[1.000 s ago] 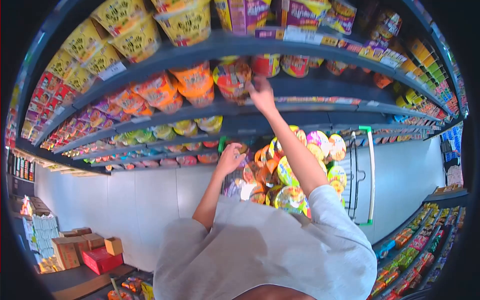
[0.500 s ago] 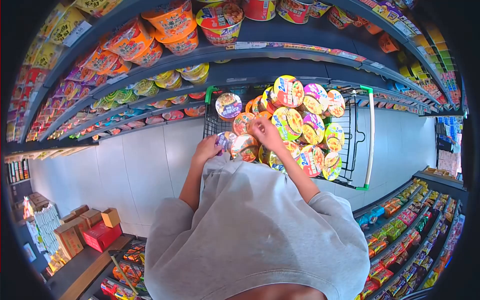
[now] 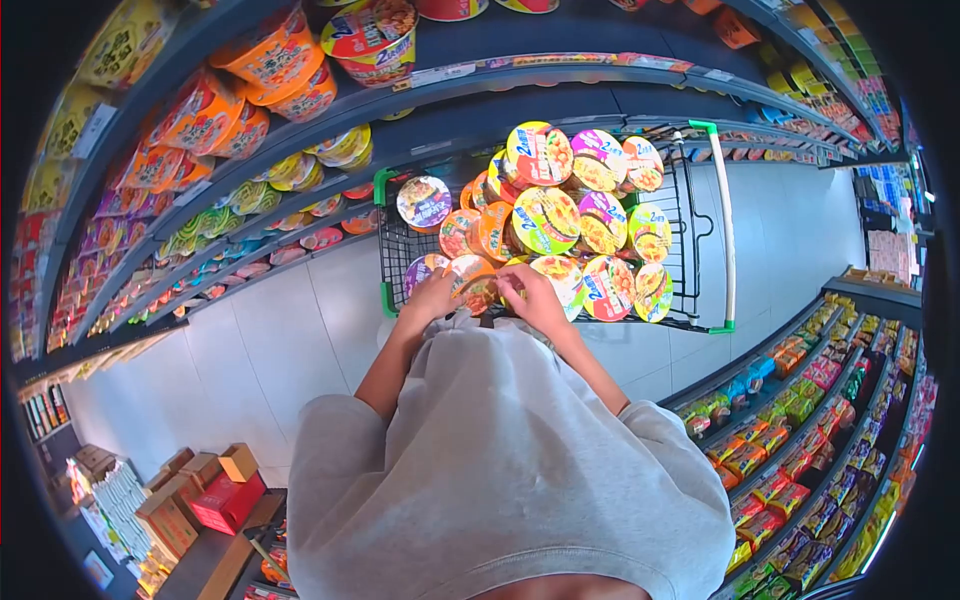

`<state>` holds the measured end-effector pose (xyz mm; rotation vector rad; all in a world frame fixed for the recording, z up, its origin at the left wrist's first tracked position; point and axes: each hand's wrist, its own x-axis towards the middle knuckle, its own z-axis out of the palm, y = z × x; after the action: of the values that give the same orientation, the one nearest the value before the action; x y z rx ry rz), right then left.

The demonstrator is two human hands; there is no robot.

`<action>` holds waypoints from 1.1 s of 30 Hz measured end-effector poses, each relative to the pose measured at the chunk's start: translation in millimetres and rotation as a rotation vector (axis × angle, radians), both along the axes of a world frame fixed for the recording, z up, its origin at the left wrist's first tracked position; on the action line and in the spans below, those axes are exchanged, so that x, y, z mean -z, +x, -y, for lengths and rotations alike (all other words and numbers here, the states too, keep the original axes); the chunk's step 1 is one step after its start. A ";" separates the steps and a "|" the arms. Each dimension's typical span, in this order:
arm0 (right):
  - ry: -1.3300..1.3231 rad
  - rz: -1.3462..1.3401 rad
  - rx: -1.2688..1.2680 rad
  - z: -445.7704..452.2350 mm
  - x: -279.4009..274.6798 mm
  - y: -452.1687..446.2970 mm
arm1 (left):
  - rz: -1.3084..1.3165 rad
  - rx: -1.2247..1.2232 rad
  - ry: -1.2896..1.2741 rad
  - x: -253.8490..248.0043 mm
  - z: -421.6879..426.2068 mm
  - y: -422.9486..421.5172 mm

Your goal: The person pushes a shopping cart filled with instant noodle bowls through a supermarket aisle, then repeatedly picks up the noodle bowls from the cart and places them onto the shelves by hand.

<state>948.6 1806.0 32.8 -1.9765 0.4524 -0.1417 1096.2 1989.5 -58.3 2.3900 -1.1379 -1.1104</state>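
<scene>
Two bare hands reach over the near side of a black wire shopping cart (image 3: 392,244) in a store aisle, its basket heaped with instant-noodle cups and bowls. The left hand (image 3: 430,298) and right hand (image 3: 535,298) flank an orange-rimmed bowl (image 3: 473,283), which sits at the near edge of the pile, just in front of the person's grey shirt (image 3: 520,450). Fingers of both hands are bent close to its rim; whether either hand is clamped on it cannot be told, as the fingertips are partly hidden against the packaging. The bowl's round lid faces up, glossy, with a printed picture of food in brown tones; its near side is partly covered.

Around it, the cart holds a purple-lidded cup (image 3: 425,268) beside the left hand, a purple-and-white-lidded cup (image 3: 424,202) in the far left corner, and an orange cup (image 3: 492,232) tipped on its side. A bright green lid (image 3: 545,220) tops the middle of the heap, with a red-and-yellow lid (image 3: 540,152) beyond it and a red-and-white lid (image 3: 608,287) to the right. Past the cart, a dark shelf (image 3: 570,40) bears stacked orange bowls (image 3: 270,60) and, next to them, a red-and-yellow bowl (image 3: 372,42).
</scene>
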 end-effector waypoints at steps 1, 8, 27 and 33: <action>-0.007 -0.007 0.017 0.7 0.7 -3.1 | -0.004 0.006 0.038 -5.4 1.8 -2.2; 0.041 -0.068 0.114 3.3 -2.5 -32.4 | 0.090 -0.027 0.145 -17.1 18.5 -21.6; 0.053 -0.189 -0.023 65.9 14.6 -94.4 | 0.096 -0.168 0.257 12.3 43.8 -52.3; 0.177 -0.200 -0.245 109.0 17.0 -103.0 | -0.015 -0.332 0.228 5.4 53.7 -48.7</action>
<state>845.6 1697.0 15.9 -1.8608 0.3345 0.2447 1047.5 1935.8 -63.6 2.6099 -0.6020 -1.1895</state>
